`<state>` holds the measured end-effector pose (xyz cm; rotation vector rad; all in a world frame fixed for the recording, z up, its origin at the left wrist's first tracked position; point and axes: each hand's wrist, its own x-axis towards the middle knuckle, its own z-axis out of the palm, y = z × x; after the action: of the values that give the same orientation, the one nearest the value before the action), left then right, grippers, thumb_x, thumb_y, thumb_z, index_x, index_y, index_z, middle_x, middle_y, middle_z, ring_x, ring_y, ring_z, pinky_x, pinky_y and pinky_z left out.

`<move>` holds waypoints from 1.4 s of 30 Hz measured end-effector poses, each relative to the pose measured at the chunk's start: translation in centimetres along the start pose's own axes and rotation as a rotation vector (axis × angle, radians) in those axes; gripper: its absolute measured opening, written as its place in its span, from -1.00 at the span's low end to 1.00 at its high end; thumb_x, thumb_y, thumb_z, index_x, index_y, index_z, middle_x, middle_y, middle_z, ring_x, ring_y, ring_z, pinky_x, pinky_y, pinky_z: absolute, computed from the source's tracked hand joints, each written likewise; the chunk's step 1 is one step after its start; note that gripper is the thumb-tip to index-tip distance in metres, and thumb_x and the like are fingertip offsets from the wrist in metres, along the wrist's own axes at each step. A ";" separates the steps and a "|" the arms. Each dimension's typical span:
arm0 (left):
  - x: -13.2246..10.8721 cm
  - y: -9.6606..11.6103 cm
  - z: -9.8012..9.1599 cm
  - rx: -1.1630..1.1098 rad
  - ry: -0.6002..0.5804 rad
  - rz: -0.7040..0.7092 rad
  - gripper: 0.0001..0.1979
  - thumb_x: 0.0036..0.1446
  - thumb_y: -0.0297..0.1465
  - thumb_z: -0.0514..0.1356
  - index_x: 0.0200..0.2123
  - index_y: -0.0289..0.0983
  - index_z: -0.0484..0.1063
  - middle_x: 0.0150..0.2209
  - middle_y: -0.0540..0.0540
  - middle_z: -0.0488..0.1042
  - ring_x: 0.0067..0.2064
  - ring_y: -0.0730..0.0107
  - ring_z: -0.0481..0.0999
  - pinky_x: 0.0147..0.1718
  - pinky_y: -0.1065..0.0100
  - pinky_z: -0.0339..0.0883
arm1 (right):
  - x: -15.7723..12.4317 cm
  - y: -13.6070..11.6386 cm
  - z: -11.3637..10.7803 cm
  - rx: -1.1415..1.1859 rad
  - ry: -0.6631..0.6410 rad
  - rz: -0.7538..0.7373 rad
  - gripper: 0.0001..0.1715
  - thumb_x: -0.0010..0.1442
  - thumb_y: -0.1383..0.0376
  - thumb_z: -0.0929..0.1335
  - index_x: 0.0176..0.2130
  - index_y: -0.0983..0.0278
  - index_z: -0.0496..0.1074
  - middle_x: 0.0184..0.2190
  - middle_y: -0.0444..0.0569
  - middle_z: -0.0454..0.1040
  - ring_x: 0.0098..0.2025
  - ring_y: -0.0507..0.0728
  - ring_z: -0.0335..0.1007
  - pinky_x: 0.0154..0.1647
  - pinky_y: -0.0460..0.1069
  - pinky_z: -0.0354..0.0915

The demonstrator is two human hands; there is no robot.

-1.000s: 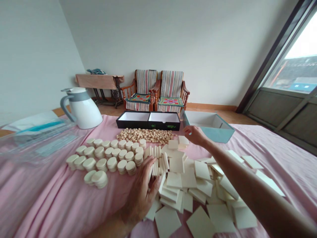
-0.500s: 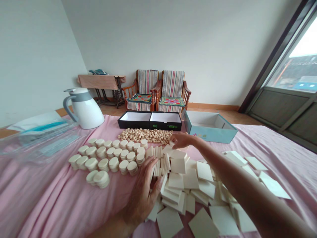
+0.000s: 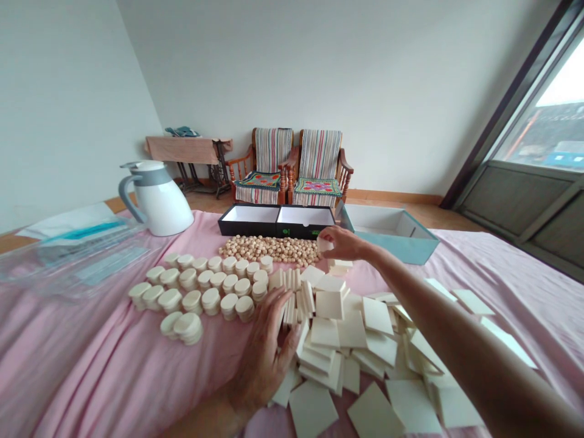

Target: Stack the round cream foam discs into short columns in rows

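Note:
My left hand (image 3: 262, 350) lies with thumb and fingers apart, against a row of small pale tiles standing on edge (image 3: 289, 281). Held up at the far side, my right hand (image 3: 344, 243) pinches a pale wooden tile (image 3: 325, 244) between thumb and fingers. Below it is a short stack of pale tiles (image 3: 340, 266). A loose heap of square wooden tiles (image 3: 351, 328) spreads under my right forearm. Stacks of round wooden discs (image 3: 191, 301) stand in rows left of my left hand. Small wooden beads (image 3: 269, 248) lie in a band beyond them.
A black two-compartment box (image 3: 249, 228) and a light blue box (image 3: 392, 246) stand at the back. A white jug (image 3: 164, 204) and clear plastic packaging (image 3: 86, 261) are on the left. Pink cloth (image 3: 95, 353) covers the surface. Two chairs (image 3: 317, 158) stand beyond.
My right hand has lifted slightly and moved a little right and away, with a tile in its fingers, uncovering the short stack below. My left hand has stayed in place.

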<state>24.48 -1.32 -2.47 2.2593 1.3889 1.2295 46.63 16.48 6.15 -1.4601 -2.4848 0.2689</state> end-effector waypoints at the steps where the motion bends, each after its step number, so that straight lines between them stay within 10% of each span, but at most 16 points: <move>1: 0.0 0.0 0.0 0.001 0.001 0.002 -0.52 0.23 -0.39 0.03 0.21 -0.20 0.05 0.21 -0.25 0.16 0.25 0.11 0.12 0.19 0.02 0.10 | -0.3 0.6 -0.4 -0.007 0.046 -0.005 -0.46 -0.11 0.25 0.41 -0.08 0.34 0.39 -0.15 0.08 0.40 -0.12 0.16 0.32 -0.10 -0.02 0.23; 29: 0.0 0.0 -0.1 0.009 -0.022 0.011 -0.52 0.25 -0.40 0.01 0.21 -0.18 -0.01 0.21 -0.19 0.12 0.26 0.18 0.09 0.21 0.06 0.07 | -2.5 4.6 2.3 -0.005 -0.092 0.023 -0.13 -0.13 0.26 0.44 0.15 0.36 0.18 0.04 0.19 0.35 0.05 0.28 0.27 0.01 0.08 0.19; 37: 0.0 0.0 -0.1 -0.003 -0.032 0.004 -0.52 0.24 -0.39 0.02 0.22 -0.17 -0.01 0.22 -0.18 0.12 0.26 0.18 0.09 0.21 0.07 0.06 | -3.9 5.9 3.1 -0.060 0.093 0.462 -0.62 0.09 0.38 0.24 -0.05 0.34 0.34 -0.29 0.11 0.53 -0.24 0.17 0.45 -0.33 -0.05 0.22; 42: 0.0 0.0 -0.1 0.003 -0.020 0.007 -0.52 0.24 -0.39 0.02 0.22 -0.17 0.01 0.21 -0.19 0.13 0.25 0.17 0.10 0.20 0.07 0.08 | -4.0 5.5 4.4 -0.036 0.022 0.447 -0.62 0.07 0.45 0.23 -0.09 0.36 0.35 -0.32 0.08 0.54 -0.30 0.11 0.46 -0.38 -0.10 0.19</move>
<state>24.42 -1.30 -2.40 2.2745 1.3780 1.2038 51.74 15.47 -0.07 -2.0097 -2.1285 0.2855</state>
